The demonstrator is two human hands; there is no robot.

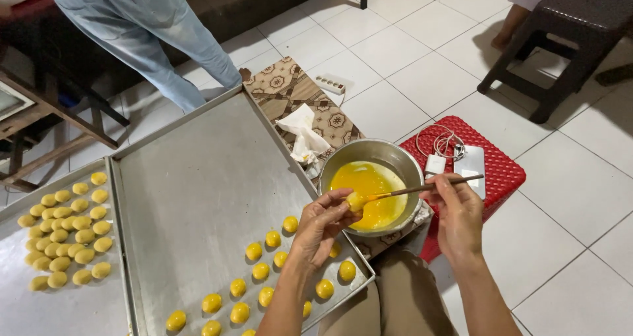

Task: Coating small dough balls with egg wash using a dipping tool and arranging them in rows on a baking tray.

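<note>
Over bowl (395,152) rim: left hand (321,222) pinches dough ball (355,201) (probably), right hand (459,212) brushes.

I have one view only, from the camera worn on the person's head, so no second view overlaps it. It looks steeply down and forward over both forearms, close to the hands at picture centre. The large bare metal baking tray (198,178) fills the 9 o'clock side, the round steel bowl of yellow liquid (372,154) sits just past centre, and white floor tiles (422,65) run toward 1 o'clock.
</note>
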